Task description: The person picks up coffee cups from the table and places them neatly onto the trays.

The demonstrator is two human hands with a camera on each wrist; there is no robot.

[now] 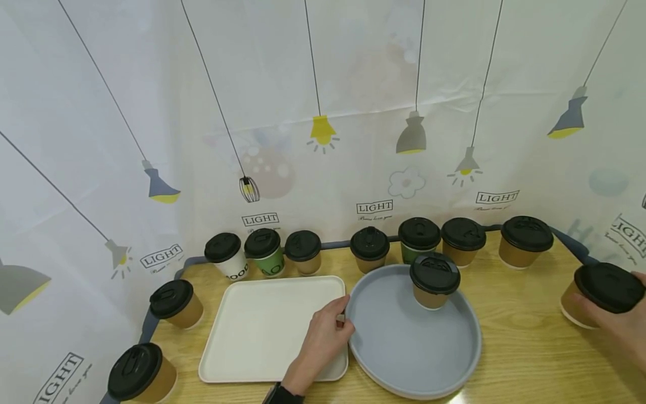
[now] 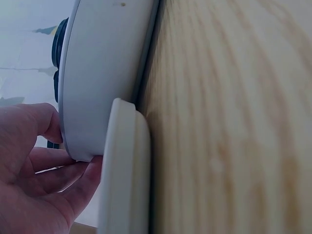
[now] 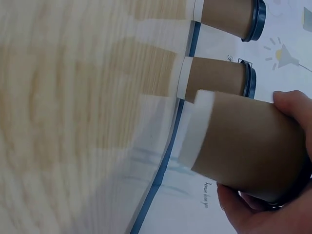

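A blue-grey round tray [image 1: 409, 353] stands on the wooden table, with one brown paper cup [image 1: 435, 280] under a black lid near its back rim. My left hand [image 1: 323, 334] pinches the left side of that tray, thumb at the rim and fingers lower down; the left wrist view shows its pale side wall [image 2: 102, 78]. At the far right, my right hand [image 1: 618, 331] grips another black-lidded brown cup [image 3: 248, 146] around its upper part. In the right wrist view its white base band is tilted and overlaps the cups behind.
Left of the round tray lies a cream rectangular tray [image 1: 267, 336], close beside it. Several lidded cups line the back edge, among them a white cup [image 1: 232, 266] and a green cup [image 1: 270, 261]. Two brown cups, one at the front left [image 1: 164, 379], stand along the left side. A lamp-printed sheet [image 1: 353, 84] hangs behind.
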